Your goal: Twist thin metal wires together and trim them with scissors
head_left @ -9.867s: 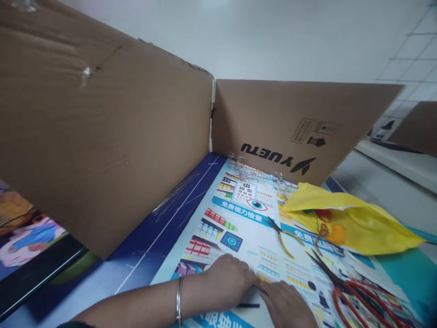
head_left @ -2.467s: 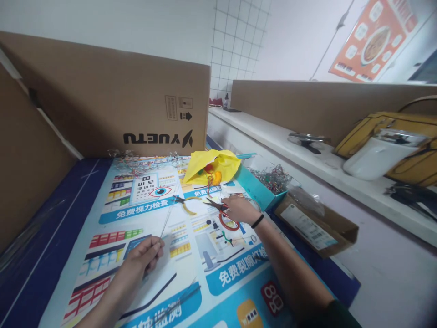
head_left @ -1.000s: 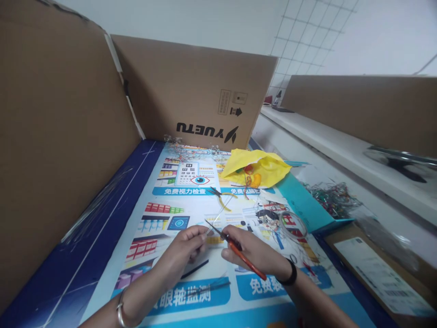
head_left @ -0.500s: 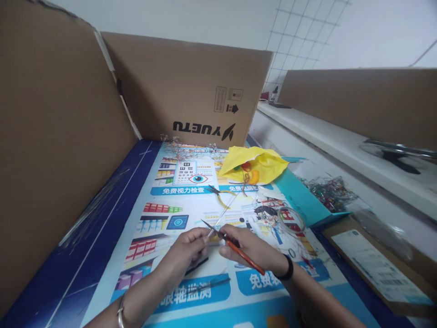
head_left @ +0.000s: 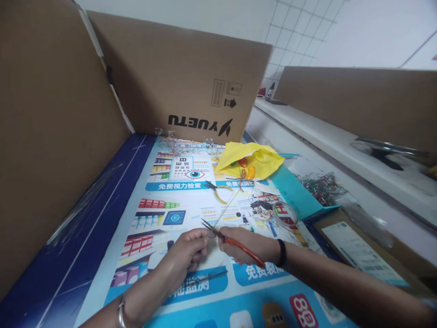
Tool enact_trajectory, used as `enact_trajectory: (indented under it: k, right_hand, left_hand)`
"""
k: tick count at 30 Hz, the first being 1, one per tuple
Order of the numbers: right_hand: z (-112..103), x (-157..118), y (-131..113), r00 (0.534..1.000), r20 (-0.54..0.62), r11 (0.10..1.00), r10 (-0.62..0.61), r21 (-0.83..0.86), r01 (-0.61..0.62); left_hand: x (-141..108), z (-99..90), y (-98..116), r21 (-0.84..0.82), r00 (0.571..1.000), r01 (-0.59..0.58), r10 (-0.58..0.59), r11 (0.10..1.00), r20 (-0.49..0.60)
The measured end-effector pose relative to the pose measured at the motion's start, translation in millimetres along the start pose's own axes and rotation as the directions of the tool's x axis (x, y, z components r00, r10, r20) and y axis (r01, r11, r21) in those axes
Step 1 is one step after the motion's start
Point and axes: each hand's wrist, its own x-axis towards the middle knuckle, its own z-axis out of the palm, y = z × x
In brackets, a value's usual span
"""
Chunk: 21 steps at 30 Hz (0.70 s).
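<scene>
My left hand point(head_left: 193, 248) is closed, its thumb and forefinger pinched on the end of a thin wire point(head_left: 226, 208). The wire slants up and away over the printed sheet. In my right hand point(head_left: 251, 243) is a pair of pliers point(head_left: 248, 254) with red handles and dark, slender pointed jaws. The jaws point left and touch or nearly touch my left fingertips; whether they grip the wire is too small to tell. Further off lie yellow-handled pliers point(head_left: 220, 192). Several cut dark wires point(head_left: 216, 273) lie below my hands.
A yellow bag point(head_left: 266, 161) with orange and red items stands open beyond my hands. Tangled wires point(head_left: 321, 187) fill a teal box point(head_left: 295, 189) at right, near a wire coil point(head_left: 286, 213). Cardboard panels point(head_left: 143, 68) rise at left and back. Long wires point(head_left: 82, 205) lie at left.
My right fingers have closed further round the plier handles, and my right forearm has swung outward. The jaws are nearer my left fingertips. The whole view has shifted slightly.
</scene>
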Motion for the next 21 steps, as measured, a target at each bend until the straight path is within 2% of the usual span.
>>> enact_trajectory:
  k: [2, 5, 10, 15, 21]
  right_hand:
    - [-2, -1, -2, 0.992, 0.096, 0.993, 0.080, 0.078, -0.087]
    - [-6, -4, -7, 0.978, 0.144, 0.977, 0.149, 0.135, -0.168]
    - [-11, -8, -5, 0.985, 0.171, 0.975, 0.037, 0.209, -0.073]
    - [-9, -7, 9, 0.984, 0.173, 0.951, -0.041, 0.308, -0.015]
    - [-11, -8, 14, 0.976, 0.196, 0.928, -0.093, 0.373, 0.013]
  left_hand:
    - [0, 0.7, -2, -0.024, 0.999, 0.033, -0.032, 0.999, 0.005]
    - [2, -1.4, -4, -0.044, 0.997, 0.066, -0.064, 0.997, 0.050]
    - [4, -5.8, -7, -0.071, 0.993, 0.037, -0.028, 0.997, 0.115]
    - [5, -6.1, -8, -0.062, 0.994, 0.038, -0.032, 0.997, 0.101]
    - [3, -3.9, -5, -0.056, 0.994, 0.041, -0.035, 0.998, 0.106]
